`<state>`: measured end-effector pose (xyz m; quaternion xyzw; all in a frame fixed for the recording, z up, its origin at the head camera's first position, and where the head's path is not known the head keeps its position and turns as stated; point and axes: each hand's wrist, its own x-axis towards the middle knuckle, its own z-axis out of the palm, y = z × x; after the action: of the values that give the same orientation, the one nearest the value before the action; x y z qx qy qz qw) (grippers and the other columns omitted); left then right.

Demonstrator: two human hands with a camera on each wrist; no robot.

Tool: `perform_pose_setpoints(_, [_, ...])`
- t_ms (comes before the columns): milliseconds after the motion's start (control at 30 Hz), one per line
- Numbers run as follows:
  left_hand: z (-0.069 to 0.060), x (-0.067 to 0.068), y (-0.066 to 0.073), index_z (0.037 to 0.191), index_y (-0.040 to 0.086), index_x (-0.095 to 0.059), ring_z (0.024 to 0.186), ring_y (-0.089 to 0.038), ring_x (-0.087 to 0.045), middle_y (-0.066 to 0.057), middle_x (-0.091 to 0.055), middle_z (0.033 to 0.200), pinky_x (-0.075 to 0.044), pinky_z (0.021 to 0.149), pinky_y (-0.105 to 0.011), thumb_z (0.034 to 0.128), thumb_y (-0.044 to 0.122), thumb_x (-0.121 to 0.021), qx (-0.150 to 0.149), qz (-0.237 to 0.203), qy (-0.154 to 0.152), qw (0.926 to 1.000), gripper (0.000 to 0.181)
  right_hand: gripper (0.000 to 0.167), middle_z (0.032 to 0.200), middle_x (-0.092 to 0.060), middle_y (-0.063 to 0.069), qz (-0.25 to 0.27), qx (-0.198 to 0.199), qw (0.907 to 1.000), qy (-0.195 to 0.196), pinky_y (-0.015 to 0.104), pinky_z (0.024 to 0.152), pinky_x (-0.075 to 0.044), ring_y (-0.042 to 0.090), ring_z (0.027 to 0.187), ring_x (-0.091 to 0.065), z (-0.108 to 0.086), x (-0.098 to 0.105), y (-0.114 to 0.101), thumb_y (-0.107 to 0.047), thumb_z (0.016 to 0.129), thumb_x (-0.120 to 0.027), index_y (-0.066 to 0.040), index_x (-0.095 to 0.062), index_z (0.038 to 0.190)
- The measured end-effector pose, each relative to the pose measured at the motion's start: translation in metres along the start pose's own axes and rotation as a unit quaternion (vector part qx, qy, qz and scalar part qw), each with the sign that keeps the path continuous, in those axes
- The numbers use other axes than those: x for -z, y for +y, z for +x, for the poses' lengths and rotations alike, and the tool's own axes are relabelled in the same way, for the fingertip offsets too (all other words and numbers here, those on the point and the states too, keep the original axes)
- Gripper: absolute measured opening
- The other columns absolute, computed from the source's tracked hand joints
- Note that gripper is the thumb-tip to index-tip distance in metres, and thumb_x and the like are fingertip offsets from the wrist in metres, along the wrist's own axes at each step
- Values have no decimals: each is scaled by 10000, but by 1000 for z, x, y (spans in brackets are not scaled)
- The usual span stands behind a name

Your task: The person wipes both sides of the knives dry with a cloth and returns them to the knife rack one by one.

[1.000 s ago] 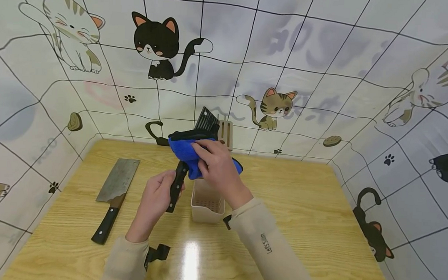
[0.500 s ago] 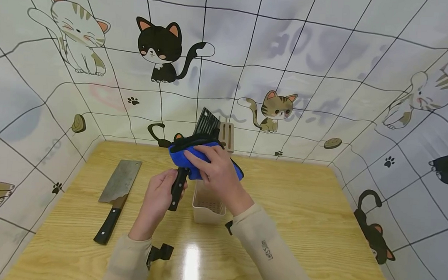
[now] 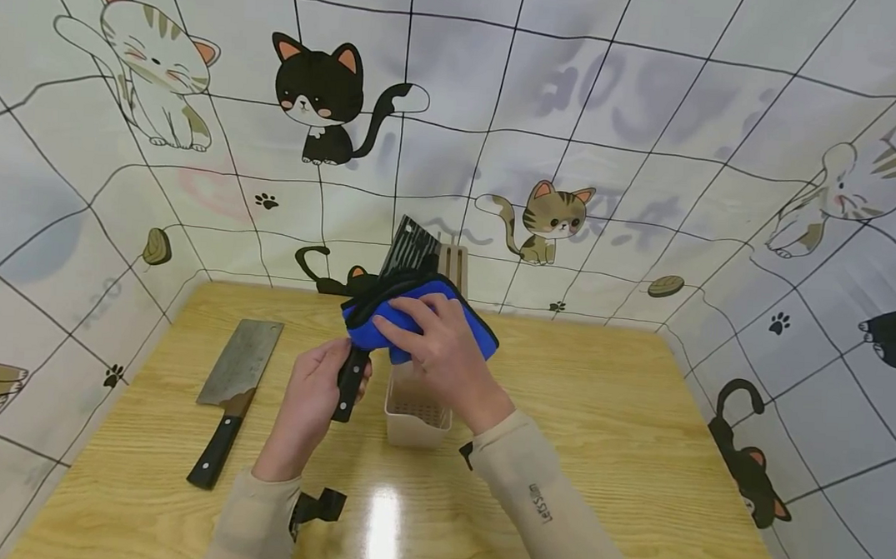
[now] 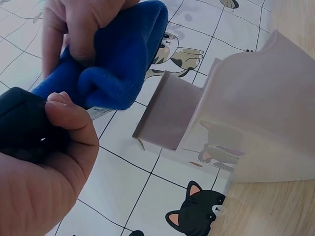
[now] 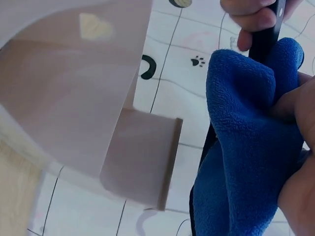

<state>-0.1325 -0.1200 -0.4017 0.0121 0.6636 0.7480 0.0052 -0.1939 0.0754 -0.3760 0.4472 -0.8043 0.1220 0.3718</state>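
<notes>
In the head view my left hand (image 3: 311,399) grips the black riveted handle of a kitchen knife (image 3: 350,384), tilted with its blade up and away. Its broad, dark, striped blade (image 3: 410,249) has a hole at the top corner. A blue cloth (image 3: 476,327) with black edging is folded over the lower blade, hiding that part. My right hand (image 3: 452,359) holds the cloth against the blade, close to the left hand. In the left wrist view, the left thumb (image 4: 69,115) lies on the handle near the cloth. The right wrist view shows the cloth (image 5: 246,132) bunched in my right hand.
A cleaver (image 3: 237,370) with a black handle lies flat on the wooden table (image 3: 578,402) at the left. Behind my hands stands a beige holder (image 3: 417,428) with a perforated bottom and a slotted back part. Cat-patterned sheeting (image 3: 453,155) surrounds the table.
The right hand and cloth have shifted slightly right and down the blade toward the handle. My left hand keeps its grip on the knife. The head view has shifted a little.
</notes>
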Motion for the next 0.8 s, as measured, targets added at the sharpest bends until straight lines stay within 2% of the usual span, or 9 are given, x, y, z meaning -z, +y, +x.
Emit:
perform_pose_setpoints(100, [0, 0, 2, 1084, -113, -626, 662, -159, -557, -105, -610, 827, -492, 594, -266, 1144, 256, -324, 45, -15, 46, 10000, 481, 381, 1245, -695, 97, -5, -179, 9998, -10, 426, 876, -505, 303, 1060, -607, -4, -2, 6, 23, 918, -733, -190, -775, 1232])
perform_pose_setpoints(267, [-1, 2, 4, 1113, -120, -648, 641, -161, -556, -101, -610, 810, -476, 580, -266, 1142, 220, -335, 70, 23, 85, 9999, 463, 332, 1237, -699, 105, 149, -482, 9987, -41, 440, 881, -508, 314, 1050, -611, -9, -6, 14, 13, 967, -657, -173, -790, 1208])
perform_pose_setpoints(567, [1, 2, 2, 1140, -115, -639, 644, -165, -560, -102, -600, 819, -488, 593, -270, 1145, 225, -331, 104, 75, 51, 9999, 459, 352, 1243, -693, 103, 89, -452, 9989, -90, 429, 889, -496, 302, 1055, -604, -4, -2, 5, 12, 962, -666, -180, -777, 1234])
perform_pose_setpoints(800, [2, 2, 2, 1127, -126, -656, 601, -160, -555, -100, -598, 782, -478, 561, -265, 1143, 203, -338, -62, 242, -50, 9997, 457, 394, 1259, -689, 107, 355, -859, 9953, -261, 458, 956, -495, 313, 1079, -596, -5, 1, 9, 56, 926, -690, -165, -774, 1241])
